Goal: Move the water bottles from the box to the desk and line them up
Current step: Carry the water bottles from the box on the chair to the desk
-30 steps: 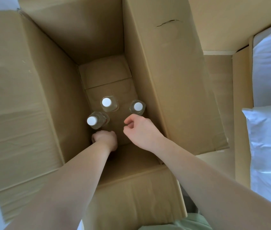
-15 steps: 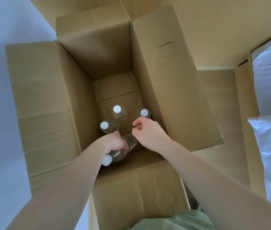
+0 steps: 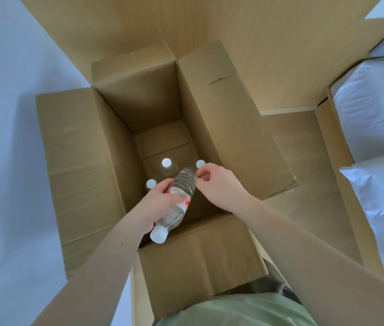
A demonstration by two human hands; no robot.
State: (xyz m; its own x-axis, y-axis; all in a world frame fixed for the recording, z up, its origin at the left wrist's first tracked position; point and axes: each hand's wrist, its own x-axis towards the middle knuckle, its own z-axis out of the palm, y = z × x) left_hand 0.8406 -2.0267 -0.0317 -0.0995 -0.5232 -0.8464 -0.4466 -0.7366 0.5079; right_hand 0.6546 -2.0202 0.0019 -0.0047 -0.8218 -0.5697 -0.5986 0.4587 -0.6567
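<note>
Bottle (image 3: 178, 199): clear, white cap, red label, tilted at frame centre. Left hand (image 3: 156, 204) clamped round it; right hand (image 3: 218, 182) pinches its base.

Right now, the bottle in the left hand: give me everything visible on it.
The held water bottle is clear, ribbed plastic with a white screw cap and a white label with red marks. It lies tilted, cap toward the person, base pointing into the cardboard box, above three upright bottles. The left hand grips its middle; the right hand touches its base end with curled fingers. Whether it holds water is hard to tell.
</note>
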